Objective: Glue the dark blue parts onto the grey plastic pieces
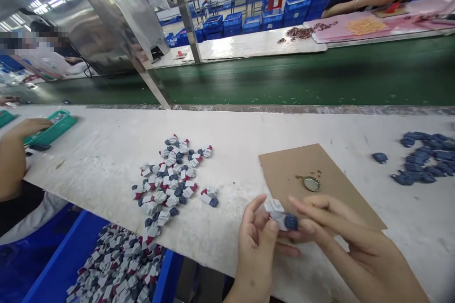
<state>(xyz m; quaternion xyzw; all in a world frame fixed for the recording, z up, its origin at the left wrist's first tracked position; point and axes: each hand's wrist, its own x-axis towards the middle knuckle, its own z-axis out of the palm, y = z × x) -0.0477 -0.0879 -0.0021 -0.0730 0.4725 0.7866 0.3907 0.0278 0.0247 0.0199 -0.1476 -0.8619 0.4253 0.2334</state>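
My left hand (258, 241) grips a small plastic toy-like part (279, 215), light grey with a dark blue end, between thumb and fingers. The part is raised over the near edge of a brown cardboard sheet (341, 203). Close by its blue end is my right hand (351, 241), with index finger and thumb stretched out and apart. Whether the right fingertips touch the part is hard to make out. A metal bottle cap (312, 183) with brownish contents or smears beside it lies on the cardboard.
Left of my hands is a heap of grey, blue and red parts (167, 180); a blue bin (60, 265) below holds more. Dark blue pieces (423, 158) lie right. A co-worker's arm (14, 151) reaches a green tray (57, 128). A green conveyor (270, 80) runs behind.
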